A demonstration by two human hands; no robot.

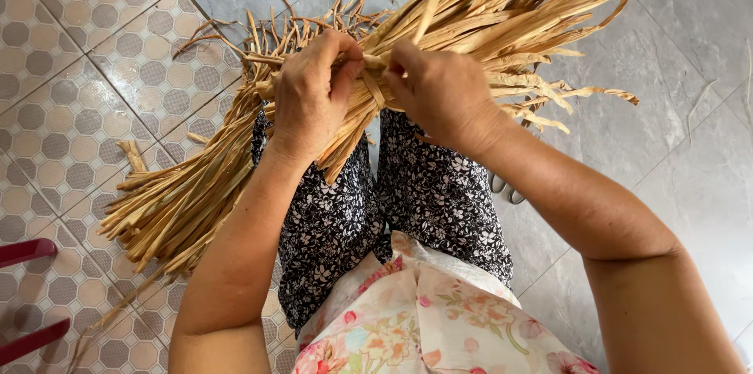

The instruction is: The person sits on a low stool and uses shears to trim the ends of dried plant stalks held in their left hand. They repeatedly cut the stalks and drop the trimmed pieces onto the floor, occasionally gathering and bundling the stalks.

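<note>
Fingers of both hands curled shut around one bundle of dried straw-coloured leaf strips (329, 99). Left hand (312, 96) grips bundle from above, knuckles up, thumb (345, 76) pointing toward right hand. Right hand (439, 92) just beside it, fingers bent in, fingertips pinching a single flat strip (375, 85) that crosses the bundle between the two hands. Hands near each other, nearly touching at the thumbs; cannot tell if they actually touch.

Bundle lies across person's knees, running diagonally: loose ends fan down to lower left over the patterned tile floor (70, 123), other end spreads up to top right over the grey tile floor (690, 147). Narrowest part of the bundle sits right under the fingers. Short cut ends stick up behind the left hand, near top centre.

Person seated, dark floral trousers (423, 201) under the bundle, pale floral top (416, 319) at bottom edge. One stray leaf piece (133, 156) lies on patterned tiles, left of the bundle. Red furniture edge (27, 252) at far left bottom. Small grey object (506, 190) on floor beside right knee, mostly hidden, cannot identify.
</note>
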